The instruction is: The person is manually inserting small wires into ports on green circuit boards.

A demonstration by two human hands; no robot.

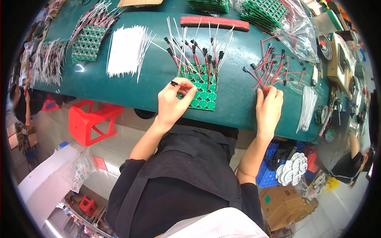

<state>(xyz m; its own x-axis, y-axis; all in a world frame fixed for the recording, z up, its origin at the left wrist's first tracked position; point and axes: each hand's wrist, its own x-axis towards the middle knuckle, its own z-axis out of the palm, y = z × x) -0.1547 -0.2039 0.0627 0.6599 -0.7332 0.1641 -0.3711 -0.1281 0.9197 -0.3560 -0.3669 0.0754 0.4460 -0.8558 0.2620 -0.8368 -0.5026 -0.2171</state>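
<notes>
My left hand [174, 99] is closed in a pinch above the near left part of a green circuit board panel [207, 104]. A wire lead with a black connector [174, 83] is in its fingers; most of the wire is hidden. From the panel's far part rise several red-and-black leads with black plugs [209, 59] and thin white wires [228, 41]. Farther right, my right hand [270, 107] is at the near edge of a loose pile of red-and-black connector leads [283, 69]. Its curled fingertips close around the ends of a lead there.
White wires lie in a bundle [127, 51] left of the panel, beside a wired board [86, 43]. A red foam strip [214, 23] and stacked green boards [264, 14] lie behind. More white wires [306, 109] sit at right. A red stool [93, 121] stands below the green table [158, 95].
</notes>
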